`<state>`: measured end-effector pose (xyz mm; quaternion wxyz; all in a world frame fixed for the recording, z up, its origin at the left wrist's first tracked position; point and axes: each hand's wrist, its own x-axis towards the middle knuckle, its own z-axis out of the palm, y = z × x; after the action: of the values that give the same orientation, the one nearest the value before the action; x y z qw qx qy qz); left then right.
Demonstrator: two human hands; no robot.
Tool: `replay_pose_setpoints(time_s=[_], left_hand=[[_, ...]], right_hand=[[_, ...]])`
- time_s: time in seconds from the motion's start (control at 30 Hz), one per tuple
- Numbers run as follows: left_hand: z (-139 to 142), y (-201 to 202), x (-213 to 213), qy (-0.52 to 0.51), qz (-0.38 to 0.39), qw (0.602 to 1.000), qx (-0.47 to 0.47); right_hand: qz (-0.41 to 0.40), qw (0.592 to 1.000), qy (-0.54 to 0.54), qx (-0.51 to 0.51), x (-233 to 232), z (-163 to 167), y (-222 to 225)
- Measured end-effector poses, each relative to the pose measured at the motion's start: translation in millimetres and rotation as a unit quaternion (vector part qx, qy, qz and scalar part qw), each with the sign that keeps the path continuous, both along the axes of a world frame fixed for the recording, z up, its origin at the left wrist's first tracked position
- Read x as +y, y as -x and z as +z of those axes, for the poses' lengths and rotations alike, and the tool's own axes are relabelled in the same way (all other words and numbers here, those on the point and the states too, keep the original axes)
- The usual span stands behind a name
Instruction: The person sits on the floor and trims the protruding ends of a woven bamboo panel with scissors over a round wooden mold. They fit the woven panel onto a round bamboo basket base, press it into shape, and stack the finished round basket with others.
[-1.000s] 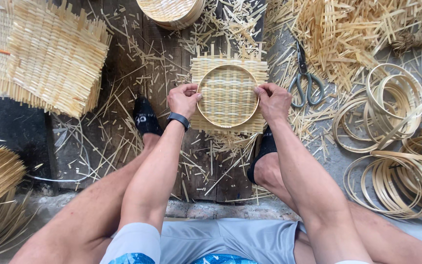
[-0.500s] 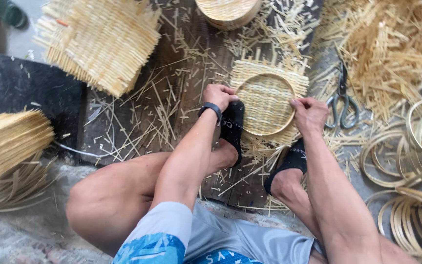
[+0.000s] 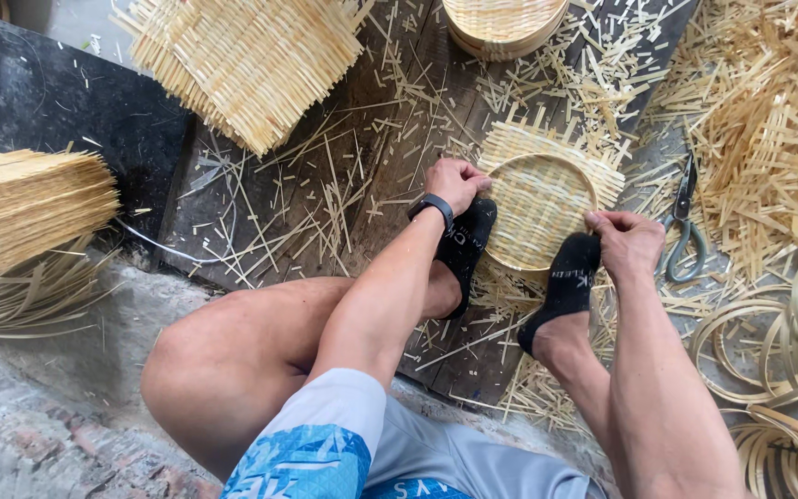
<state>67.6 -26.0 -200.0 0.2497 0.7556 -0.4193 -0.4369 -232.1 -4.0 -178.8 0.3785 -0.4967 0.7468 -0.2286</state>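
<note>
A round hoop [image 3: 541,212] lies flat on a square woven mat [image 3: 556,148], which rests on dark floorboards [image 3: 260,212] straight ahead of the person, between both feet in black socks [image 3: 561,286]. The left hand [image 3: 454,183] is curled shut over the hoop's left rim; the right hand [image 3: 628,242] pinches the rim at its lower right. Both hands sit equally close, on opposite sides. Scissors [image 3: 683,222] lie just right of the mat, with loose hoops [image 3: 778,333] beyond them and a stack of mats [image 3: 251,55] well off to the upper left.
</note>
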Motion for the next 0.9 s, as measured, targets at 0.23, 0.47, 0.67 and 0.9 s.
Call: replay_pose_setpoints(time_s=[0.23,0.47,0.67,0.9], left_hand=[[12,-2,-19,-0.013,-0.114,0.992,-0.061],[13,56,-56,0.354,-0.323,0.864,-0.155],[-13,59,-62,0.177,-0.274,0.943,-0.062],[-19,60,-65,0.212,-0.271,0.938,-0.033]], right_hand=[[0.127,0.979,0.045,0.15,-6,47,-34],[0.466,0.781,0.176,0.376,45,26,-121],[0.467,0.814,0.162,0.304,46,-5,-106],[0.428,0.807,0.232,0.336,46,6,-117]])
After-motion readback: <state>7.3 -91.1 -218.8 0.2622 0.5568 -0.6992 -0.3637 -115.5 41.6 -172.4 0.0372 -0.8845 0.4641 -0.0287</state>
